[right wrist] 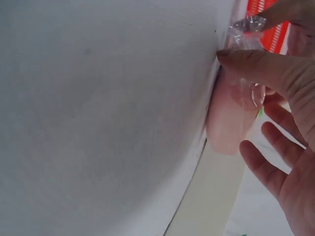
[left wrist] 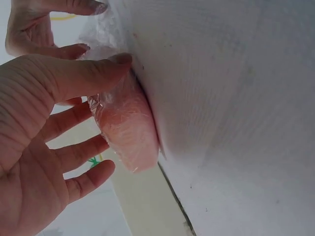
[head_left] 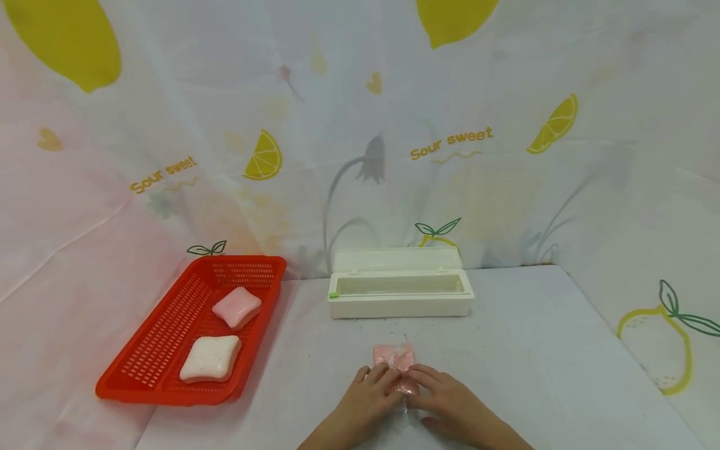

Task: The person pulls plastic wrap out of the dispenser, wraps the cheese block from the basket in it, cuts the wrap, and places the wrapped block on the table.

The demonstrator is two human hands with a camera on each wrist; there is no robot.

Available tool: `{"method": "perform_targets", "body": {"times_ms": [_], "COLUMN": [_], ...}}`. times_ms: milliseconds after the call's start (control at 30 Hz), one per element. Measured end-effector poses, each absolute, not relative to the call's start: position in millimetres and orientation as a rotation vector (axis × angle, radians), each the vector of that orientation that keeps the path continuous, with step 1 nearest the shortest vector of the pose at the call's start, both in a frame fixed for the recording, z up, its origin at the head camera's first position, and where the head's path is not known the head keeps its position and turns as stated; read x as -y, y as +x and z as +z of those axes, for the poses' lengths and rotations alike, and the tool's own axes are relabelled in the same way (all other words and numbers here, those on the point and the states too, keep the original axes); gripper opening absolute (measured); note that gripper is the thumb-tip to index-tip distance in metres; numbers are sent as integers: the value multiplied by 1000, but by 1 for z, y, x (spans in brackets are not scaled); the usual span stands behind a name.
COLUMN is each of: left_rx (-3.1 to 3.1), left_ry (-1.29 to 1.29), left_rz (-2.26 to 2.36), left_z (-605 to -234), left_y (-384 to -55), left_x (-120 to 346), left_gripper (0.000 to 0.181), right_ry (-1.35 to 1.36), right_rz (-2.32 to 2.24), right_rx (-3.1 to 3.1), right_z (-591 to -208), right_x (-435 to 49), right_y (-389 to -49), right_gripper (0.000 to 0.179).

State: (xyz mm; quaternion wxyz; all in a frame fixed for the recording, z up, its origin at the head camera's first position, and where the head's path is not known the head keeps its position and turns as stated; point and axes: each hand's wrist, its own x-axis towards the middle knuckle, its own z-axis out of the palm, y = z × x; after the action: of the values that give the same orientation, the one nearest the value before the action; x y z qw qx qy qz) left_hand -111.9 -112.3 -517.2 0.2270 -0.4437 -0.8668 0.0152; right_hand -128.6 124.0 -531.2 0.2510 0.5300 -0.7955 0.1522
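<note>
A pink soap bar (head_left: 394,355) in clear plastic film lies on the white-covered table, close in front of me. My left hand (head_left: 365,400) pinches the wrapped bar from its left side; in the left wrist view the thumb presses the film near one end of the soap (left wrist: 130,140). From the other side my right hand (head_left: 450,400) pinches the loose film (right wrist: 251,24) at that same near end. Its remaining fingers are spread beside the soap (right wrist: 229,123) in the right wrist view. Part of the bar is hidden by the fingers in the head view.
A red plastic basket (head_left: 146,395) stands at the left with a pink soap bar (head_left: 236,306) and a white soap bar (head_left: 210,358) inside. Beyond the hands, a long white box (head_left: 399,307) has its lid (head_left: 399,258) raised. A lemon-printed cloth (head_left: 506,206) hangs behind.
</note>
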Motion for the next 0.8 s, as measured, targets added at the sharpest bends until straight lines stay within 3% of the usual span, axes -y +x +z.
{"method": "perform_targets", "body": {"times_ms": [300, 400, 533, 667, 800], "left_rx": [2404, 2481, 2484, 2449, 2524], "left_ry": [-1249, -1287, -1337, -1350, -1269], "left_rz": [4, -75, -292, -454, -570], "left_z": [-521, -521, -522, -521, -517], "left_y": [-113, -111, -112, -112, -114], "left_x": [110, 112, 116, 117, 115], "left_gripper": [25, 27, 17, 6, 10], "right_ry": [1460, 1457, 1482, 1492, 1387], "right_rz": [412, 468, 605, 814, 969], "right_rx": [2081, 2079, 2093, 2175, 2285], "right_z": [-530, -530, -530, -530, -530], "right_x": [-112, -111, -112, -114, -112], "right_y": [-128, -125, -123, -122, -119], "right_gripper": [25, 15, 4, 22, 30]}}
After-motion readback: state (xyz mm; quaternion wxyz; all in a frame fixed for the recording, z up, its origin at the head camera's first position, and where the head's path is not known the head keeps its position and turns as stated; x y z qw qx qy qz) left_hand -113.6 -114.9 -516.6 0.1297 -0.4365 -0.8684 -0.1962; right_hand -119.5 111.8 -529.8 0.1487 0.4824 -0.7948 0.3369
